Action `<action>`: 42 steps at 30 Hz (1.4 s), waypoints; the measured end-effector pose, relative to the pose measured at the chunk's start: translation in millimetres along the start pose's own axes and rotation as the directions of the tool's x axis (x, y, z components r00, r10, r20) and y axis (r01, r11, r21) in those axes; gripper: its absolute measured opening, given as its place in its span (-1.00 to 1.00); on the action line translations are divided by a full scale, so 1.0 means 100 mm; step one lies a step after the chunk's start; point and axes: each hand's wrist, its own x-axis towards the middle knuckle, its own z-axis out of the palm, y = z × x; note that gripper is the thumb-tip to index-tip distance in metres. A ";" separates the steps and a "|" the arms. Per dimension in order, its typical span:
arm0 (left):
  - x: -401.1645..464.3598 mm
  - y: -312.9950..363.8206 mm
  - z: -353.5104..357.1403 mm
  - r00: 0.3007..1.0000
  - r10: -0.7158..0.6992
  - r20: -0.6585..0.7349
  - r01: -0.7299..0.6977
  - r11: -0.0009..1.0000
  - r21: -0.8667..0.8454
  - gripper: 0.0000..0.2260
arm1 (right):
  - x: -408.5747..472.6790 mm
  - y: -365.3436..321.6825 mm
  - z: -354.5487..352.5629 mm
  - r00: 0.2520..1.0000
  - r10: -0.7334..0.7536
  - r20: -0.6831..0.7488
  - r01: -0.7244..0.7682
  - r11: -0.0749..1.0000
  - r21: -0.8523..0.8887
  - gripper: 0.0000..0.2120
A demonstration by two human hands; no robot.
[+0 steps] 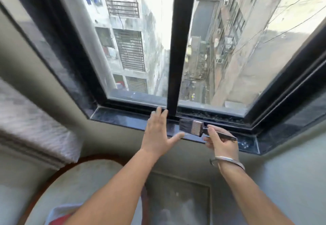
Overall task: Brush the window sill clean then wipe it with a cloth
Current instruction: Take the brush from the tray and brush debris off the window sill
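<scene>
The dark polished window sill [120,118] runs along the bottom of a black-framed window. My right hand [221,141] grips the dark handle of a flat paintbrush [191,127], whose black bristles point left and rest on the sill just right of the vertical frame bar [173,76]. My left hand [159,132] lies flat and open on the sill, fingers spread, just left of the bristles and holding nothing. Dark grit lies in the window track [211,115] behind the brush. No cloth is identifiable.
A round cushioned chair seat [74,180] with a wooden rim sits below left, with something white and red [58,214] on it. A grey wall panel [178,200] lies under the sill. A pale curtain or fabric [30,127] hangs at the left.
</scene>
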 end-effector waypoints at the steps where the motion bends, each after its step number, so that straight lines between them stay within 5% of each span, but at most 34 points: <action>1: 0.06 0.02 0.12 0.991 -0.130 0.012 0.130 0.991 0.000 -0.01 | 0.12 0.00 -0.11 0.999 -0.004 -0.037 0.004 1.000 0.000 -0.94; 5: 0.28 -0.01 0.43 0.870 -0.492 -0.039 0.491 0.871 -0.031 0.05 | 0.38 0.01 -0.26 0.993 -0.102 -0.053 0.100 0.994 -0.033 -0.85; 9: 0.63 -0.04 0.55 0.738 -0.663 -0.122 0.651 0.748 -0.131 0.04 | 0.44 0.05 -0.21 0.972 -0.223 -0.080 0.219 0.974 -0.052 -0.91; 17: 0.83 -0.20 0.87 0.728 -0.641 -0.242 0.677 0.729 0.105 0.01 | 0.64 0.23 0.42 0.938 -0.347 -0.015 0.342 0.929 -0.142 -0.90; 23: 0.84 -0.20 0.87 0.742 -0.629 -0.231 0.666 0.733 0.141 0.02 | 0.61 0.36 0.39 0.856 -0.498 0.141 0.514 0.788 -0.339 -0.81; 27: 0.85 -0.17 0.85 0.746 -0.627 -0.224 0.663 0.733 0.154 0.02 | 0.71 0.32 -0.30 0.879 -0.473 -0.060 0.400 0.800 -0.448 -0.78; 33: 0.85 -0.15 0.83 0.737 -0.647 -0.197 0.675 0.724 0.147 0.01 | 0.56 0.09 -0.92 0.732 -0.610 -0.303 0.200 0.618 -0.760 -0.78; 36: 0.85 -0.16 0.85 0.738 -0.644 -0.200 0.672 0.729 0.132 0.00 | 0.30 0.01 -0.55 0.709 -0.689 -0.149 0.386 0.556 -0.736 -0.78; 42: 0.85 -0.19 0.85 0.747 -0.635 -0.200 0.660 0.744 0.104 0.02 | 0.21 0.06 0.46 0.791 -0.595 0.142 0.579 0.653 -0.487 -0.78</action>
